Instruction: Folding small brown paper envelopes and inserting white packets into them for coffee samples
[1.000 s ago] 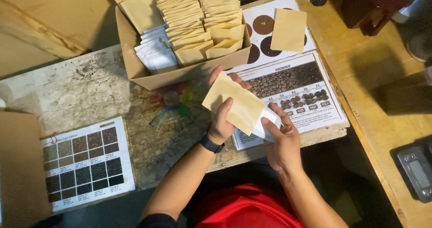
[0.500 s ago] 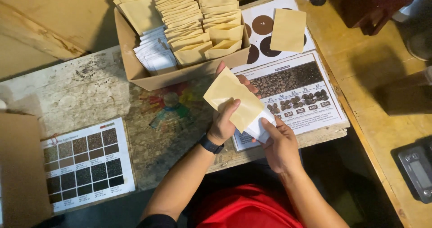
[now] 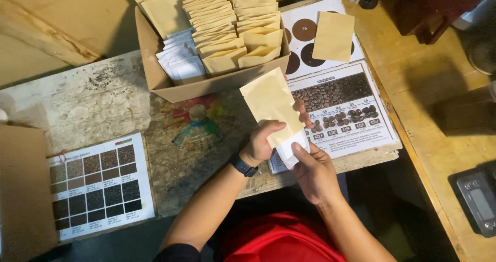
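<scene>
Nearest, right hand pinching white paper slip at lower end of flat tan kraft-paper pouch; left hand clasping pouch, long axis slanting away toward brown cardboard box.

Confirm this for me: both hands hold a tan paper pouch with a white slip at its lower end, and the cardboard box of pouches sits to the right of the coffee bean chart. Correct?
Not quite. The cardboard box sits to the left of and behind the coffee bean chart, as the head view shows. The rest holds: the left hand and right hand hold the tan paper pouch with the white slip at its lower end.
</scene>
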